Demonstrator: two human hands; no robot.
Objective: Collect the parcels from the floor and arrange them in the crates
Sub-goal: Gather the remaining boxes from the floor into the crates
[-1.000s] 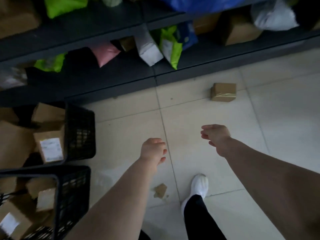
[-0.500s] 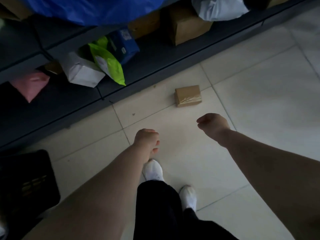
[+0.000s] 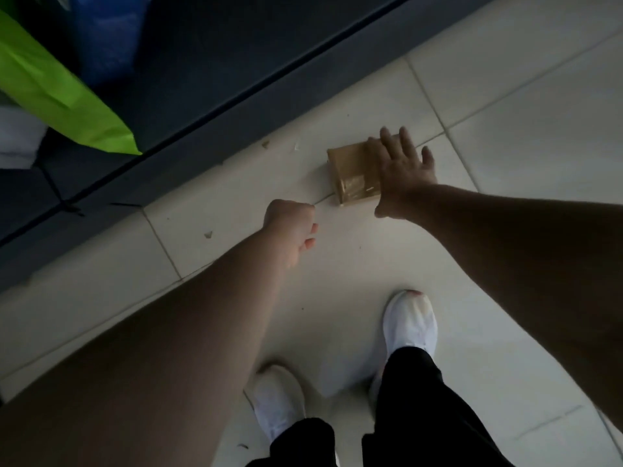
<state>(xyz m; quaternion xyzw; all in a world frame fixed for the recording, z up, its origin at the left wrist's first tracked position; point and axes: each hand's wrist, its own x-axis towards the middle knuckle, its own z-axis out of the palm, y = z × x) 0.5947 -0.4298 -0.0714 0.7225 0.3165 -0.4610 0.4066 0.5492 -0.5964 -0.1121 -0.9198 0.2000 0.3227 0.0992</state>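
A small brown cardboard parcel [image 3: 352, 175] wrapped in clear tape lies on the pale tiled floor near the shelf base. My right hand [image 3: 401, 173] is spread over the parcel's right side, fingers apart, covering part of it; a closed grasp is not visible. My left hand [image 3: 291, 227] hovers lower left of the parcel with fingers curled into a loose fist, holding nothing. No crate is in view.
A dark low shelf [image 3: 209, 82] runs diagonally across the upper left, holding a bright green bag [image 3: 57, 96], a blue bag [image 3: 104, 35] and a white bag [image 3: 17, 139]. My two white shoes [image 3: 409, 323] stand on the tiles below. Small scraps [image 3: 208, 234] lie on the floor.
I have stepped closer and bent down; the crates have left the view. My right hand has opened and reached onto the brown parcel. My left hand stays curled.
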